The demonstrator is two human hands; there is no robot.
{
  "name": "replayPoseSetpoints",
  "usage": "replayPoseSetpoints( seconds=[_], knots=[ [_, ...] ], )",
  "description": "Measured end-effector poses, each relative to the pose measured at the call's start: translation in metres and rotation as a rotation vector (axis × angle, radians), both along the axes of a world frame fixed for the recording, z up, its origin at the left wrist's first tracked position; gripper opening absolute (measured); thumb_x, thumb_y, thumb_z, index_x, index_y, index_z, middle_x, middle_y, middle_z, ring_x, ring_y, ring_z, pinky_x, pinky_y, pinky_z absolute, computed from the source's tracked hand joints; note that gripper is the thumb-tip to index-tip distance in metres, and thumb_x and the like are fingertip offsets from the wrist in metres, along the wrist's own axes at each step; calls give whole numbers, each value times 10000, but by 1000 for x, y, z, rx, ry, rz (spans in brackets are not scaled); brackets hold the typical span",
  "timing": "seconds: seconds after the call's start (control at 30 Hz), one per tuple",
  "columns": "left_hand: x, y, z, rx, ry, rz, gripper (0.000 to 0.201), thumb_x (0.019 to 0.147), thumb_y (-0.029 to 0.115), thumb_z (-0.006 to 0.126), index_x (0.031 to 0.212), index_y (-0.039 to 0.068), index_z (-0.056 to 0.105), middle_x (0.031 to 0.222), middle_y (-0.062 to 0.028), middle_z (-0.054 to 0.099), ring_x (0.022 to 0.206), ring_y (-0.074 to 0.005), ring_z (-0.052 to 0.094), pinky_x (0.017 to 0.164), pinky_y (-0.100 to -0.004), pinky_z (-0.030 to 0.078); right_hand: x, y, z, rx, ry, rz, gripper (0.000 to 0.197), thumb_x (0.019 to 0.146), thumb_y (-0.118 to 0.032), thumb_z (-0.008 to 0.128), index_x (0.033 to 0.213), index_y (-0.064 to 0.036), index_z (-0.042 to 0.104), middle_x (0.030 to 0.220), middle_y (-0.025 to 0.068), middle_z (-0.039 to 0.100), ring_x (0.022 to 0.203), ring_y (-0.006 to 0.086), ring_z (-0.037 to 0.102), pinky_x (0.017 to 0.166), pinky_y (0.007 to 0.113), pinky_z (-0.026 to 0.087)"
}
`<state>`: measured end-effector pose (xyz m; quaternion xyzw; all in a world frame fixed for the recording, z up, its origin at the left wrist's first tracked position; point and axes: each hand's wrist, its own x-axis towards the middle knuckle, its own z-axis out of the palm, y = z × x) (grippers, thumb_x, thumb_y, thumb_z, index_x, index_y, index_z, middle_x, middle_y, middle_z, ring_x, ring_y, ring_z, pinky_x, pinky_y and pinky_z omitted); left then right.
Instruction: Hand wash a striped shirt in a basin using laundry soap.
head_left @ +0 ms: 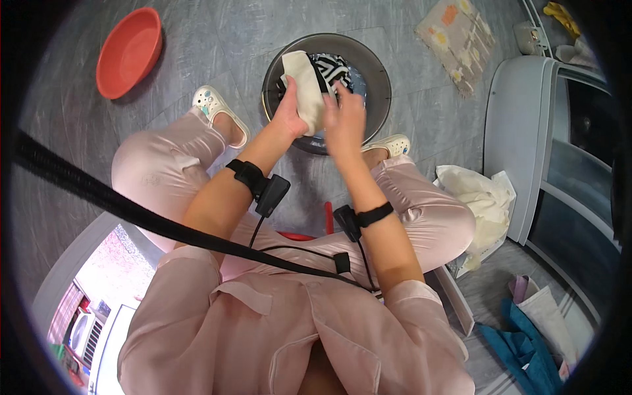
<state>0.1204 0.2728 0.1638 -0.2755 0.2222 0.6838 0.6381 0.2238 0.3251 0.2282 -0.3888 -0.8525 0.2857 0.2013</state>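
While a red basin [130, 54] sits tilted-looking at the far left of the grey floor [197, 46], we swing right to a white clog [217, 105] on the person's left foot, below a pale pink trouser leg [155, 158]. Next along comes the left forearm, with a black wrist device [266, 191] strapped on, and here's the action: the left grip [289, 112] has the cream cloth [307, 92], thumb along its near-left side, palm against its lower part, the other fingers mostly hidden behind it. So the cloth lies just right of the left grip, touching it, held long and upright over the left half of a dark grey tub [380, 99], squarely between the 2 hands. Along its right edge runs a dark band, and beyond that a black-and-white patterned cloth [334, 66] lies in the tub.

Now the right grip [345, 122], blurred, at the cream cloth's right edge! Its fingers look partly bent and separated; whether they pinch the fabric, I can't tell. A 2nd clog shows just past the tub's lower right rim. Farther right, a patterned mat [455, 43] lies on the floor up top, a white bag [471, 187] slumps lower down, and a big grey appliance [517, 131] stands beside it, with teal fabric [523, 345] at the bottom right.
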Motion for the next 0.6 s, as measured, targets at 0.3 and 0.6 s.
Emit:
replayPoseSetpoints(
  seconds=[0.3,0.6],
  knots=[
    [17,19,-4,186,-106,-162,387,904,434,413,1122,134,525,1084,-56,583,946,-200,578,834,-363,467,-27,19,-52,11,114,-69,281,834,-140,478,1059,-3,577,977,190,563,965,353,515,899,484,349],
    [32,16,-2,11,-46,-144,278,904,308,440,1016,82,556,954,-37,620,834,-179,600,752,-363,495,-34,32,-51,-171,-59,-118,237,870,-165,405,895,6,567,893,199,586,882,381,535,907,472,367]
  ],
)
